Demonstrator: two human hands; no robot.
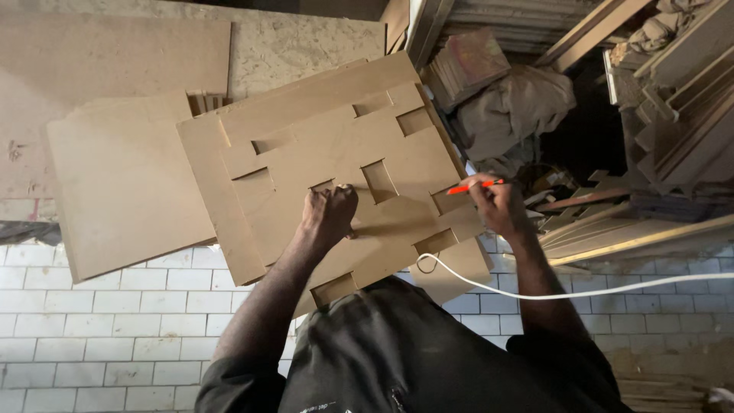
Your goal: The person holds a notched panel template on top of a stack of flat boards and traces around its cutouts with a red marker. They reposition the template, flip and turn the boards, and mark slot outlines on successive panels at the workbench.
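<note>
The head view looks down on two hands at work over stacked brown boards. The left hand [330,214] is clenched in a loose fist, knuckles pressed on the top board [336,153], just beside one of its square holes. The right hand [498,205] grips one orange pencil [474,186], held nearly level with its tip pointing left, over the board's right edge.

The top board is a flat panel cut with rectangular holes and notches; about nine show, counting those at the edges. It lies tilted across the frame, over at least one more panel of the same colour beneath it. A second plain board [126,191] lies to the left, partly under the cut one. A third, larger sheet [115,53] lies behind, at the upper left.

One white cable [581,292] loops from the board's near edge and runs off to the right, crossing in front of the right forearm. White tiled floor [92,329] shows below. To the right stand stacked wood strips [680,99] and a crumpled cloth [512,103]. The person's dark shirt [397,359] hides the board's near corner.
</note>
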